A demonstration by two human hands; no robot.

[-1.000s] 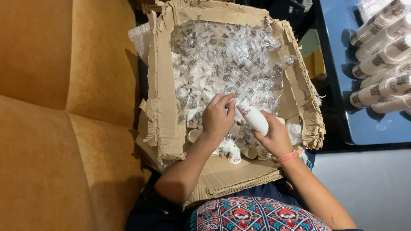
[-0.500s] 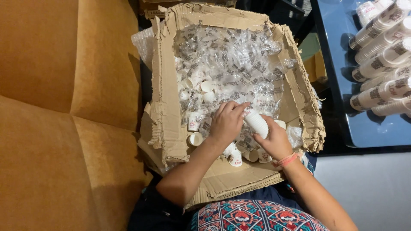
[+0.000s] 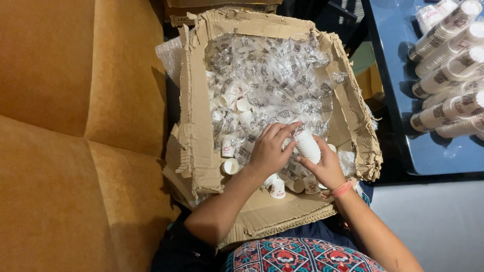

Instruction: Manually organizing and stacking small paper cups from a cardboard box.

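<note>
Since the frame half a second back, I see my left hand (image 3: 269,151) has slid slightly up along the stack of small white paper cups (image 3: 307,145), its fingertips now at the stack's top rim, and the stack stands a little more upright in my right hand (image 3: 325,168). A second back both hands sat lower, nearer the box's near edge.

The torn cardboard box (image 3: 194,136) lies open on my lap beside an orange sofa cushion (image 3: 75,136). It is filled with crumpled clear plastic wrappers (image 3: 272,75) carrying small dark print, heaped mostly toward the far and middle part of the box. Loose white cups (image 3: 230,166) with a red mark on the side lie scattered near the box's near-left part, some upright, some tipped. On the blue bench (image 3: 393,80) to the right, long sleeves of stacked white cups (image 3: 443,75) lie side by side near its right edge, each banded with dark print.

My right grip is closed round the lower half of the cup stack, fingers wrapped from beneath, a pink band (image 3: 342,189) at the wrist. My left grip is partly closed, thumb and fingers pinching the top cup of that same stack. The stack itself sits over the near-right part of the box, just above the loose cups.
</note>
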